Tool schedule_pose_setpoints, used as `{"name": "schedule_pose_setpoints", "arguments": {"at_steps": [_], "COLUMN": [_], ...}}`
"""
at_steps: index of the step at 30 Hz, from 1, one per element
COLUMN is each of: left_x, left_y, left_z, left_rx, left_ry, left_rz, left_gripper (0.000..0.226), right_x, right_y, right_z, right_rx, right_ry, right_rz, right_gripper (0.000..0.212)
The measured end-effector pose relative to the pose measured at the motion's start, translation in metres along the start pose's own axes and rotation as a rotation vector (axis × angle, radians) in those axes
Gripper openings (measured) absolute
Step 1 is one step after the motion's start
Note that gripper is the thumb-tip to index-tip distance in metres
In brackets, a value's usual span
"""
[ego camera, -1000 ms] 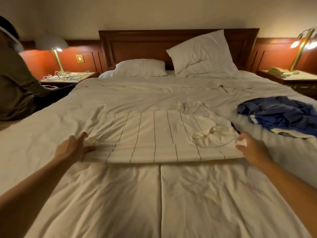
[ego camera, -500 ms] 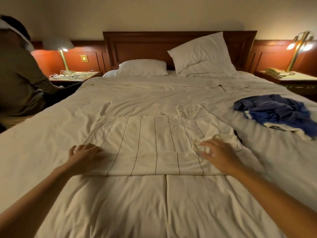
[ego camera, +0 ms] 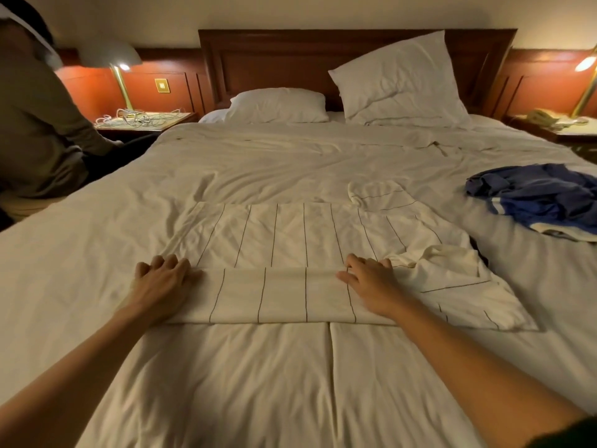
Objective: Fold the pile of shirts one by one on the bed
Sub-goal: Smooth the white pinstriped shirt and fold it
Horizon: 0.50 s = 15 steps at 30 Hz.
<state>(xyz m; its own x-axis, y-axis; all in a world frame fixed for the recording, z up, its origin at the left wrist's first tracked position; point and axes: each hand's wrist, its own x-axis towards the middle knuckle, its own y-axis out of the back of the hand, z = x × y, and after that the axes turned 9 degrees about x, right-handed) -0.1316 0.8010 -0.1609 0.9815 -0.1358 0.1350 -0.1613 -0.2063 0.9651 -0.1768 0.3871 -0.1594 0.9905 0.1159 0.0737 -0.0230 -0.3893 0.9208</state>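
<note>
**Bed** (ego camera: 290, 383): a wide bed is being covered by a rumpled white duvet, with a seam running down the near half.

**Headboard** (ego camera: 274, 59): a dark wooden panel is being shown against the far wall.

**Seated person** (ego camera: 35, 124): a figure in an olive top is being seen at the bed's left edge, turned away.

**Striped shirt** (ego camera: 290, 240): a white shirt with thin dark stripes is being laid flat across the middle of the bed. Its near edge is being held folded over as a band. Its sleeves and crumpled collar are lying at the right end.

**Upright pillow** (ego camera: 400, 79): this is being leaned against the headboard, on the right.

**Flat pillow** (ego camera: 277, 105): this is lying just beside it, to the left.

**Blue pile** (ego camera: 542, 195): crumpled blue clothing is being kept on the bed's right side, well apart from the striped shirt.

**Left hand** (ego camera: 161, 286): this is being pressed palm down on the left end of the folded band, with the fingers straight and close together and nothing gripped.

**Right hand** (ego camera: 371, 286): this is being pressed flat on the band towards its right end, with the fingers spread and nothing gripped.

**Left lamp** (ego camera: 113, 56) and **right lamp** (ego camera: 586, 79): both are being lit, one on each bedside table.

**Cables** (ego camera: 139, 116): a white tangle is lying under the left lamp.

**Telephone** (ego camera: 542, 117): this is being kept near the right lamp.
</note>
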Motion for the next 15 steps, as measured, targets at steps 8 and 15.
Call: {"name": "schedule_pose_setpoints", "arguments": {"at_steps": [8,15], "left_x": [0.01,0.034], "left_y": [0.01,0.011], "left_z": [0.068,0.168], "left_rx": [-0.294,-0.405], "left_ry": [-0.006,-0.133], "left_rz": [-0.055,-0.121], "left_gripper": [0.089,0.09], "right_x": [-0.017,-0.026], "right_y": [0.02,0.085], "right_z": [0.052,0.138], "right_rx": [-0.006,0.114], "right_ry": [0.034,-0.184], "right_rz": [0.198,0.052], "right_gripper": [0.05,0.059]}}
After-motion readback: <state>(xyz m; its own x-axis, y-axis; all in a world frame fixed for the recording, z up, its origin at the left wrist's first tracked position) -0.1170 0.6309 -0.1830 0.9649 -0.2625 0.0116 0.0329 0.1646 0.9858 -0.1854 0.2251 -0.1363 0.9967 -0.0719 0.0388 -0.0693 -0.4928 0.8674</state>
